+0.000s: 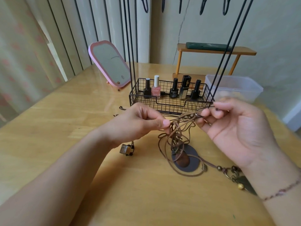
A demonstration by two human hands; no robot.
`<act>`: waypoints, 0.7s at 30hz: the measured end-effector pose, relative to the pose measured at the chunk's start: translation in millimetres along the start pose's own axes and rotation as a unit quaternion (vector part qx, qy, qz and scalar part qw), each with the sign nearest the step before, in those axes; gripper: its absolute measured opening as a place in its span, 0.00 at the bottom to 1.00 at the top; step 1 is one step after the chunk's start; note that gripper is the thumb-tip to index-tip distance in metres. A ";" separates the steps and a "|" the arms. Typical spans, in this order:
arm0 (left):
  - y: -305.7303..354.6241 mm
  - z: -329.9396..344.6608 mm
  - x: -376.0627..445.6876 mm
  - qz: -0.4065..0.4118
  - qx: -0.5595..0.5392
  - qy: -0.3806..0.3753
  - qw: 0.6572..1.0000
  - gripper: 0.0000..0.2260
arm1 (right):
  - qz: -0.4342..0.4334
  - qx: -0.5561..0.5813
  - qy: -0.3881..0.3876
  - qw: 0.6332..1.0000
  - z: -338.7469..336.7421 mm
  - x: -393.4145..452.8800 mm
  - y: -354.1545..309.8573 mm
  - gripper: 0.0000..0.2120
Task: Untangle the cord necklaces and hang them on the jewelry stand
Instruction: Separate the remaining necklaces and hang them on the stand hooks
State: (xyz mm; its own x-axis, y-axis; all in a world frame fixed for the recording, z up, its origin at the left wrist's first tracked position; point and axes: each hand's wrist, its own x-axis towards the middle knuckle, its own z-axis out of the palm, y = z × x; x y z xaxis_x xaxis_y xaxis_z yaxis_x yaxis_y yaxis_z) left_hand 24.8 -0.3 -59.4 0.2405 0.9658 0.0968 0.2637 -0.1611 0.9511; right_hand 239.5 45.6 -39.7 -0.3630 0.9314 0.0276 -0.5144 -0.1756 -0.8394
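A tangle of brown cord necklaces (177,128) hangs between my two hands above the wooden table. My left hand (138,121) pinches a strand at the left of the knot. My right hand (234,126) pinches the cords at the upper right. Below, a dark oval pendant with a brown wooden drop (185,158) rests on the table. A brass bead-and-leaf pendant (236,178) lies by my right wrist. A square metal pendant on dark cord (125,149) lies under my left wrist. The black wire jewelry stand (171,101) stands just behind, its hooks (202,5) at the top.
The stand's basket holds several nail polish bottles (156,88). A pink-framed mirror (110,62) leans at the back left. A clear plastic box (234,87) and an orange wooden shelf (215,51) stand at the back right. A thin chain (122,108) lies left of the basket.
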 end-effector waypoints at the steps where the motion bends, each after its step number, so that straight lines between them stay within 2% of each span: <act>1: 0.4 0.0 0.5 0.002 0.004 0.002 1.000 0.09 | 0.009 0.003 -0.001 1.000 0.3 -1.3 -2.0 0.10; 5: -2.1 -4.8 -0.6 0.020 0.000 0.013 1.000 0.09 | 0.048 -0.121 -0.023 0.991 -5.3 -1.5 -5.9 0.10; 7: -3.8 -5.8 0.1 0.030 -0.008 0.027 0.999 0.10 | 0.035 -0.218 -0.011 0.975 -9.1 0.4 -6.7 0.11; 9: -3.1 -3.5 0.3 0.038 -0.019 0.051 0.998 0.12 | -0.010 -0.360 0.003 0.933 -10.6 0.4 -6.7 0.09; 12: -3.8 -0.6 1.3 0.043 -0.024 0.074 0.996 0.12 | -0.098 -0.555 0.020 0.826 -14.6 2.5 -2.4 0.01; 13: -3.8 0.0 1.3 0.044 -0.024 0.077 0.996 0.12 | -0.111 -0.591 0.028 0.799 -15.0 2.9 -1.2 0.03; 14: -3.4 -0.1 1.0 0.041 -0.028 0.080 0.996 0.12 | -0.111 -0.600 0.025 0.792 -15.2 3.0 -0.7 0.04; 18: -4.5 -3.3 1.0 0.010 -0.045 0.097 0.994 0.11 | -0.092 -0.476 0.013 0.875 -15.2 3.7 -3.4 0.11; 21: -5.8 -3.2 1.3 -0.007 -0.004 0.096 0.995 0.11 | -0.086 -0.402 -0.003 0.912 -14.1 2.0 -6.6 0.12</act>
State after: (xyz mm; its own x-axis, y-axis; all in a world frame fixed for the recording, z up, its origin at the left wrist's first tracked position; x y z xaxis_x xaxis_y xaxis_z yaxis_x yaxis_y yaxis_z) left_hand 20.5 2.5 -63.8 0.0532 0.9892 0.1364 0.2591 -0.1456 0.9548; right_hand 253.1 53.2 -41.8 -0.3356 0.9212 0.1967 0.1702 0.2647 -0.9492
